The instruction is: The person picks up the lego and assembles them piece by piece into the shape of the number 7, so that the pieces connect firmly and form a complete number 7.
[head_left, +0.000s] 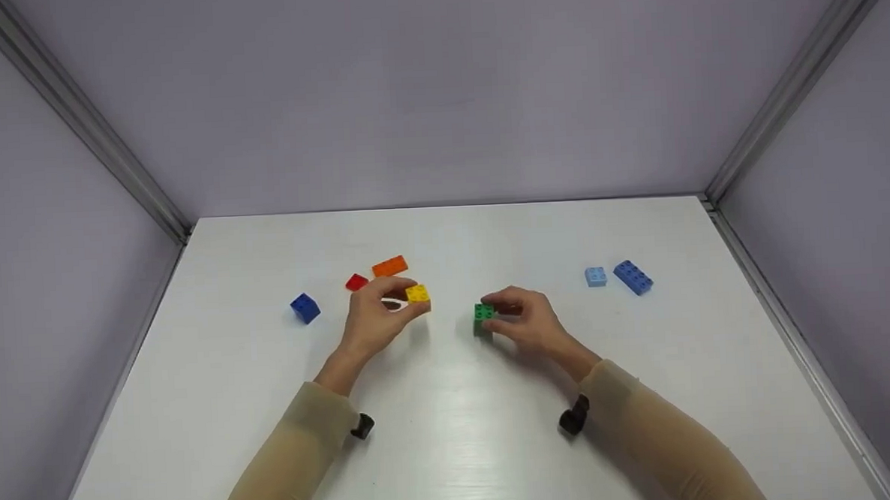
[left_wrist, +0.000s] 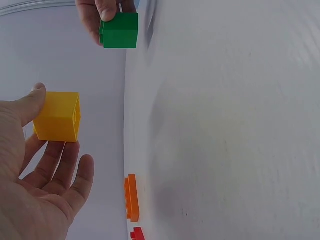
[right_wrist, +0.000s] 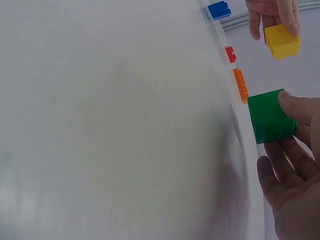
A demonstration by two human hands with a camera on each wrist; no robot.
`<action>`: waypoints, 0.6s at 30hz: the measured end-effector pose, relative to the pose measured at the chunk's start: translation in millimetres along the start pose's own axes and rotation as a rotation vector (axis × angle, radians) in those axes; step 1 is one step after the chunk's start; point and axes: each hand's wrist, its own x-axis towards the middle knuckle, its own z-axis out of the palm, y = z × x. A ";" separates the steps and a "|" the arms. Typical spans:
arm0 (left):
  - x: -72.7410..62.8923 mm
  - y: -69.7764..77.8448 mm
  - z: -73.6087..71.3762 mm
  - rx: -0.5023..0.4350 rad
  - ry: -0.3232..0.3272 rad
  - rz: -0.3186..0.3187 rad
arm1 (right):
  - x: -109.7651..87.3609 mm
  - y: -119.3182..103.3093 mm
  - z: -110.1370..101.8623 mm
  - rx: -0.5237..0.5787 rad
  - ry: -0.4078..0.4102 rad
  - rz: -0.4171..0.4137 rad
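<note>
Pinches yellow brick (head_left: 417, 293) in left grip (head_left: 369, 321), green brick (head_left: 484, 314) likewise in right grip (head_left: 529, 320), with a gap between. Seems at the step of holding both up off the surface (head_left: 458, 385). Has orange brick (head_left: 390, 266) and red brick (head_left: 356, 282) just beyond left grip, dark blue brick (head_left: 305, 308) left of it, light blue brick (head_left: 596, 276) right of right grip. Calls next, presumably, for firm, level pinches.
</note>
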 end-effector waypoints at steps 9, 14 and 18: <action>1.0 -0.6 3.0 -0.013 -0.020 0.013 | -0.7 -0.6 6.5 -0.024 -0.034 -0.016; 0.5 1.5 5.2 -0.016 -0.031 0.017 | -1.3 -1.6 10.2 -0.029 -0.047 -0.009; 1.0 3.9 7.9 -0.013 -0.032 0.029 | -1.6 -1.8 12.7 -0.028 -0.055 -0.010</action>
